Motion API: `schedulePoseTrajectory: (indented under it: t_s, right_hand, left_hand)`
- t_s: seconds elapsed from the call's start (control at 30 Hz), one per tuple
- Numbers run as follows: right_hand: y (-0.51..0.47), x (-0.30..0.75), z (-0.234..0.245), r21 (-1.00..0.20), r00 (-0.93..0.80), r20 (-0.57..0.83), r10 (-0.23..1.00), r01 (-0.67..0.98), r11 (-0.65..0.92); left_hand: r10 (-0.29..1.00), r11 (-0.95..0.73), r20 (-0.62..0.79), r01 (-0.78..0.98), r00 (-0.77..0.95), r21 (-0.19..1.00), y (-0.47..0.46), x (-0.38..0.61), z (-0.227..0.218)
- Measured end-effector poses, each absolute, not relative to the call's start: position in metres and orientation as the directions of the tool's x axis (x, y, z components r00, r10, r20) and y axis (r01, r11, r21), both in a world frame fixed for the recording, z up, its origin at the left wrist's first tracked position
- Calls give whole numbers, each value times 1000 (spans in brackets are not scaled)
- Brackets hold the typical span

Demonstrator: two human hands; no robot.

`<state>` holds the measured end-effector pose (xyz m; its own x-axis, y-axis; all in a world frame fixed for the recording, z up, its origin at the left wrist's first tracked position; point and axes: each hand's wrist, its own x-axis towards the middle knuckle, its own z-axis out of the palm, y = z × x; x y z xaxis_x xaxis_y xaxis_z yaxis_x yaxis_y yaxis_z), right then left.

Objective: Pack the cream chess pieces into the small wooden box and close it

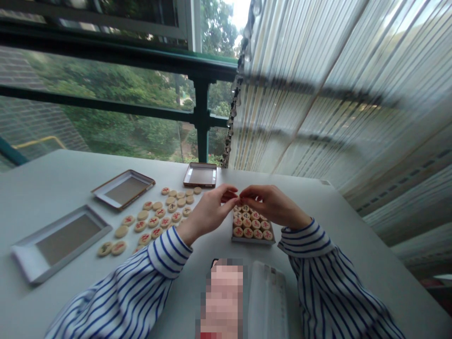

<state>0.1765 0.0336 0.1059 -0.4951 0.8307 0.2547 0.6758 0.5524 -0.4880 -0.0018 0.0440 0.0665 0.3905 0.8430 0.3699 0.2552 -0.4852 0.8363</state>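
Observation:
My left hand [214, 207] and my right hand [271, 201] meet at the fingertips over the far-left part of a shallow grey box [253, 241]. Round wooden Chinese chess pieces [248, 232] with red and black characters stand in rows inside it. Both hands are closed in a pinch. What the fingertips hold, if anything, is too small and covered to make out. To the left of my left hand, loose chess pieces [153, 221] lie spread over the table, some with characters and some blank side up. My left forearm hides a few of them.
On the white table [70, 174] are a grey tray [63, 242] at left, a brown-edged tray [124, 189] and a smaller tray [200, 174] behind. A blurred-out object [222, 296] and a clear plastic case [267, 301] lie in front. A string curtain [300, 94] hangs at right.

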Motion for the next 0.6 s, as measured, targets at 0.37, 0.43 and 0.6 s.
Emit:
schedulePoseTrajectory:
  t_s: [0.37,0.43,0.6]
  right_hand:
    - [33,175,106,-512,-525,278,804,628,587]
    - [33,175,106,-505,-521,274,808,637,582]
    - [33,177,106,-511,-514,239,824,655,557]
  left_hand:
    - [868,-402,302,203,395,893,48,-3,63]
    - [866,-402,302,197,398,894,48,-2,62]
    - [872,-394,297,198,390,897,50,-4,60]
